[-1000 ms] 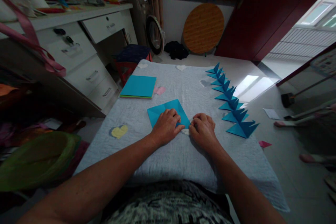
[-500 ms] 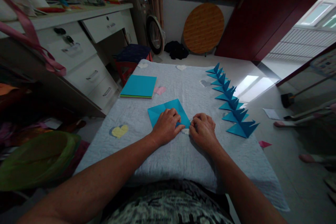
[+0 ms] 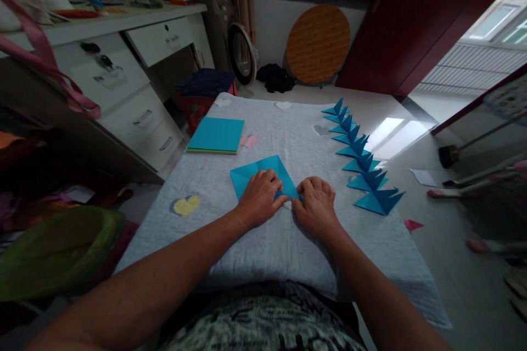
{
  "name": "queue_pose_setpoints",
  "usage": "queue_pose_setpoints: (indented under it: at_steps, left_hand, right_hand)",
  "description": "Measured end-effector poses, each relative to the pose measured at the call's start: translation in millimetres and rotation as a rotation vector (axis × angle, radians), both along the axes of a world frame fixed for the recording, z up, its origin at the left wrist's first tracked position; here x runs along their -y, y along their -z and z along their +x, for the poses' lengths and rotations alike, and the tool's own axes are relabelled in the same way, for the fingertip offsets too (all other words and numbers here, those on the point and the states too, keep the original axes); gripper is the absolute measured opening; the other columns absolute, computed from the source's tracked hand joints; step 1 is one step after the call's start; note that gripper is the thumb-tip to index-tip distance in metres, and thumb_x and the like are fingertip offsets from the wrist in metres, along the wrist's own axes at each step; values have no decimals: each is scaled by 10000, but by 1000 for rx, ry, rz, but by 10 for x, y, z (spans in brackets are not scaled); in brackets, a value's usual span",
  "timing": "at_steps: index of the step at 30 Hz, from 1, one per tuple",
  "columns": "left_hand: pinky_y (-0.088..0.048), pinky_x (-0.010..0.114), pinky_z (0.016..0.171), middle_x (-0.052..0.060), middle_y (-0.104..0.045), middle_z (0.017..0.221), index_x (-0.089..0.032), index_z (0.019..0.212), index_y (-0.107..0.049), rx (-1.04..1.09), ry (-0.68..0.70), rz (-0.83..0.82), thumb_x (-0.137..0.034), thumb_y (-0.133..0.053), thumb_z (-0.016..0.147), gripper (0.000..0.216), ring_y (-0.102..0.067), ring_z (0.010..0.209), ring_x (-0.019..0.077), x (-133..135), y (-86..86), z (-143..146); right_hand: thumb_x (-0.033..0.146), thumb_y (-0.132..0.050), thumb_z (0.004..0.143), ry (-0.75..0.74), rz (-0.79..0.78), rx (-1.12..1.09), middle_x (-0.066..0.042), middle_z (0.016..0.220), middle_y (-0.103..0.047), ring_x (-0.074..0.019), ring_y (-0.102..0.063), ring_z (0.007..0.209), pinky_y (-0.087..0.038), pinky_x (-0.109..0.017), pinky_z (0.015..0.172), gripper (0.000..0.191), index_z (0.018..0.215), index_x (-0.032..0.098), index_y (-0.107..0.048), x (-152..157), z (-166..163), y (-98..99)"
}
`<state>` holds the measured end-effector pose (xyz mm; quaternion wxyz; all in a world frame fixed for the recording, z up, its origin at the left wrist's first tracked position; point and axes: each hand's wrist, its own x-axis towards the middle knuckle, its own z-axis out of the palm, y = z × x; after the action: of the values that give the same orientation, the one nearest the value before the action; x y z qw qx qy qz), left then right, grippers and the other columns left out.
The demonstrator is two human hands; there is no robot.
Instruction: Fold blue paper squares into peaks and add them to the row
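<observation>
A blue sheet of origami paper [image 3: 246, 176] with crease lines lies turned like a diamond on the cloth in front of me. My left hand [image 3: 263, 194] rests on its near part, fingers curled and thumb stretched toward the right corner. That right corner is between the thumb and bent fingers of my right hand [image 3: 316, 203]. Both hands cover the near edge, so any fold there is partly hidden. Farther left is a stack of square origami paper [image 3: 216, 134], blue on top. Several folded blue paper cranes [image 3: 373, 200] stand nested in a row along the right side.
A pale cloth with heart patterns [image 3: 263, 252] covers the table. Beyond its far left corner is a stool [image 3: 206, 85]; a white desk [image 3: 127, 82] stands left. A green basket [image 3: 61, 247] is low at left. On the floor at right lies a pink paper piece [image 3: 413, 224].
My right hand has shifted slightly left, its thumb now on the paper's right corner. My left hand stays on the sheet. The view has moved very slightly.
</observation>
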<state>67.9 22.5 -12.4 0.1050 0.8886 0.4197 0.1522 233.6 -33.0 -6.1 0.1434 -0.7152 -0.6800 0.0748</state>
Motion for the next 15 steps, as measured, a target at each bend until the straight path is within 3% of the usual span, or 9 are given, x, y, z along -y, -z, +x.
queue_pose_setpoints:
  at_steps: [15]
  left_hand:
    - [-424,389,848,68,-566,1025,-187,892,-619,4,7,-12,-398,-647,903,213,-499,977,247,4,-6,-6]
  right_hand:
    - [162,-507,794,-5,39,-50,-103,1061,-571,-292,-455,1050,-303,-430,931,213,999,205,-550,-4,78,62]
